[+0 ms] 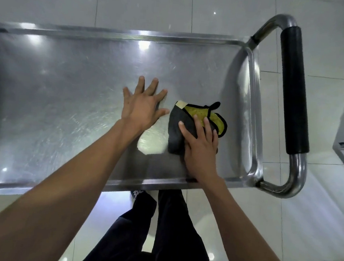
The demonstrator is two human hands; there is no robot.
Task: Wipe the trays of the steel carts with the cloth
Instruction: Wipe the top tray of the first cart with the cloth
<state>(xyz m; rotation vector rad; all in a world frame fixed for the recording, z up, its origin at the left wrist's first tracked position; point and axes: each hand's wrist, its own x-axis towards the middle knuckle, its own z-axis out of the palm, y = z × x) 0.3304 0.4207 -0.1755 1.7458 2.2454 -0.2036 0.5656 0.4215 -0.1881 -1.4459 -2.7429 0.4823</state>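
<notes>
Cloth (188, 121) under right hand (200, 147), fingers flat pressing; left hand (141, 105) splayed flat on tray (67, 93) beside it.

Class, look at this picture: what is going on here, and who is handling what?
A person is wiping the top tray of a steel cart. The right hand presses a grey and yellow cloth flat near the handle end. The left hand rests spread on the tray beside it.
</notes>
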